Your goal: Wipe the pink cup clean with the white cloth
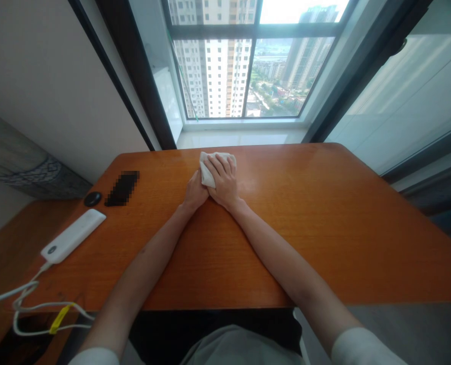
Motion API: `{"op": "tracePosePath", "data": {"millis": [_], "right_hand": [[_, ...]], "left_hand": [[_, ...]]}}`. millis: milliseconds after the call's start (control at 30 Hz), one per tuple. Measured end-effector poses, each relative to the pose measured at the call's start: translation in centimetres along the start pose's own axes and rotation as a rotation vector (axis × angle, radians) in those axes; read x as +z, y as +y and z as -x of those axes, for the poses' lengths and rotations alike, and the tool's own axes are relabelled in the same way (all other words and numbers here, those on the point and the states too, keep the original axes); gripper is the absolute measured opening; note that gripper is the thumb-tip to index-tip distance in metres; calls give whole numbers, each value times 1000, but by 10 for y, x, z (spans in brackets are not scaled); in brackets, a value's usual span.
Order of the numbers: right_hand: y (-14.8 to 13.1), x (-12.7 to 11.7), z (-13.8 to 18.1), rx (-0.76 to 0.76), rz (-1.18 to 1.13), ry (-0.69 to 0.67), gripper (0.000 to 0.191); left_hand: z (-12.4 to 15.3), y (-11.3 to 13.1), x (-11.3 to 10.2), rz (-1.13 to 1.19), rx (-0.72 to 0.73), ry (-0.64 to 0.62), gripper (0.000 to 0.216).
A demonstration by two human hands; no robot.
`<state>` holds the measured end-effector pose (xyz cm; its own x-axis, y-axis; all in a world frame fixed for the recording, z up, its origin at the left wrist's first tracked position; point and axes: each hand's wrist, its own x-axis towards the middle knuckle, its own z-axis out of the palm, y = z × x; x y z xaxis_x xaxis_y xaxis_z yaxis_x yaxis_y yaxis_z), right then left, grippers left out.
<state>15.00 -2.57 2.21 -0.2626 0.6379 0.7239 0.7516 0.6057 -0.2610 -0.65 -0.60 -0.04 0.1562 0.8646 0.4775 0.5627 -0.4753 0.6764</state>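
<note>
A folded white cloth (208,175) lies on the wooden table (305,218) near its far edge. My right hand (223,178) presses down on it, fingers laid over the top and holding it against the surface. Right beside the cloth's left edge is my left hand (196,190), curled closed and touching the heel of my right hand. The left fingertips are hidden, so whether they grip part of the cloth cannot be seen. Both arms stretch forward across the table.
On the table's left side are a white power strip (73,235) with a white cable (28,304) bearing a yellow tag, a round black object (92,198) and a pixelated dark item (122,188). Beyond the far edge is a window (244,71). A curtain (31,162) hangs at left.
</note>
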Motion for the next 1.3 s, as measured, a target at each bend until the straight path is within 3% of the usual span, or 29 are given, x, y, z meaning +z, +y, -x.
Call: {"op": "tracePosePath", "data": {"millis": [233, 367, 533, 867, 1067, 1300], "right_hand": [[-10, 2, -3, 86, 31, -38, 68], [-17, 4, -6, 135, 70, -23, 69], [-19, 2, -13, 188, 101, -29, 66], [-21, -5, -38, 349, 57, -43, 49], [-17, -14, -63, 519, 141, -208, 39], [3, -17, -83, 657, -32, -316, 45]], "left_hand": [[-2, -13, 3, 65, -13, 32, 30], [-5, -16, 4, 72, 23, -16, 32], [-8, -11, 2, 7, 56, -72, 32], [-8, 0, 0, 8, -55, -41, 38], [-11, -2, 0, 60, -61, -58, 64], [-12, -4, 2, 65, -9, -44, 63]]}}
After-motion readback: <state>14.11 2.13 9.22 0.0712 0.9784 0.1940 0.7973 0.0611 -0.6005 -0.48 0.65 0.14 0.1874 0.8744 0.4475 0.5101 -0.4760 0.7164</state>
